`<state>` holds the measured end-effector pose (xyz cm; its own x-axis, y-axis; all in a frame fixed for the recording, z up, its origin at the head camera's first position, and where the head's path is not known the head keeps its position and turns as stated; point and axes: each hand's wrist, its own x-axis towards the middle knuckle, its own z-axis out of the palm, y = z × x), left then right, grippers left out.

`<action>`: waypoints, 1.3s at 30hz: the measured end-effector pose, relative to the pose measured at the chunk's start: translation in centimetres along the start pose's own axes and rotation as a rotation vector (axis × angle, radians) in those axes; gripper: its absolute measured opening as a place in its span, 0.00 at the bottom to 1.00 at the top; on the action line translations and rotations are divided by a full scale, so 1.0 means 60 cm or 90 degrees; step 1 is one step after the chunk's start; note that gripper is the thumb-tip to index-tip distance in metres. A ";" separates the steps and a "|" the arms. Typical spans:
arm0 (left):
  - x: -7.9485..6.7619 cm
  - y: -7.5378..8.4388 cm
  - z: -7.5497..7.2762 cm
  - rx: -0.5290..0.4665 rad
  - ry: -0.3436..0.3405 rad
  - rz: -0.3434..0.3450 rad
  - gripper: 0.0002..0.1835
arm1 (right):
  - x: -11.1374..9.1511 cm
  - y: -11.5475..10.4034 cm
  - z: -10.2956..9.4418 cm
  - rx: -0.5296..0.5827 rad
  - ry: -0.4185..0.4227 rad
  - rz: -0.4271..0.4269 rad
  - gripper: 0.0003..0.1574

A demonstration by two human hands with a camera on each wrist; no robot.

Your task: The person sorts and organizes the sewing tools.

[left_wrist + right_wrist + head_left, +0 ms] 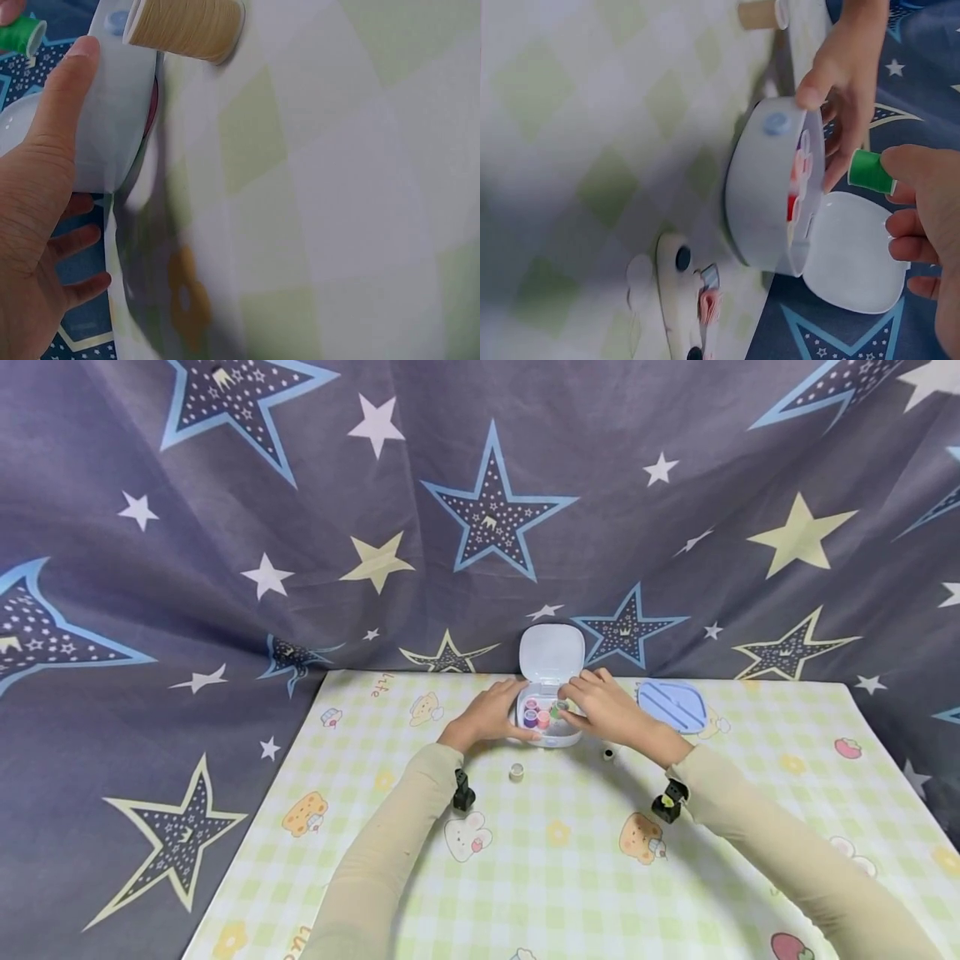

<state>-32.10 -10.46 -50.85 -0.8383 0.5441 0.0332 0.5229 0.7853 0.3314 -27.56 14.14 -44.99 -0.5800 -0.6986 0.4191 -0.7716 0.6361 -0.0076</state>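
Observation:
A small white box (558, 741) stands at the table's back with its lid (552, 652) raised. Several thread spools, purple (531, 718) and pink (543, 719) among them, are inside. My left hand (491, 714) holds the box by its left side, thumb (67, 90) against the front near a blue button (776, 124). Over the box's right part, my right hand (603, 706) pinches a green thread spool (870, 171) between thumb and fingers. In the right wrist view this spool is above the opening, beside the lid. A beige thread spool (184, 26) is on the table before the box.
A blue tray-like piece (672, 706) lies right of the box, near the back edge. A small piece with a dark end (608, 754) is close to my right wrist. Checked cloth (558, 893) covers the table. Behind it hangs a dark star-patterned curtain (300, 527).

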 end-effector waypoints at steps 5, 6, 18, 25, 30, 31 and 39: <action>0.003 0.001 0.000 0.029 0.012 0.005 0.60 | 0.005 0.011 0.007 -0.029 -0.020 -0.012 0.14; 0.003 0.001 0.000 0.032 0.015 0.005 0.60 | 0.005 0.012 0.009 -0.034 -0.027 -0.012 0.14; 0.001 0.003 0.002 0.031 0.006 -0.003 0.61 | -0.001 0.020 0.034 -0.072 -0.066 -0.013 0.13; 0.001 0.003 0.004 0.049 0.007 -0.009 0.61 | -0.002 0.027 0.050 -0.104 -0.076 -0.024 0.13; -0.001 0.007 0.001 0.068 0.000 -0.015 0.61 | -0.003 0.031 0.056 -0.118 -0.068 -0.037 0.14; -0.001 0.008 0.001 0.073 0.001 -0.016 0.61 | -0.004 0.032 0.057 -0.120 -0.065 -0.040 0.14; 0.003 0.008 0.003 0.141 -0.007 -0.021 0.63 | -0.008 0.033 0.061 -0.128 -0.056 -0.050 0.16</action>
<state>-31.96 -9.97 -50.86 -0.8549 0.5187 0.0151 0.5166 0.8481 0.1173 -29.78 14.53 -48.54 -0.5476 -0.7685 0.3310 -0.7524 0.6254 0.2070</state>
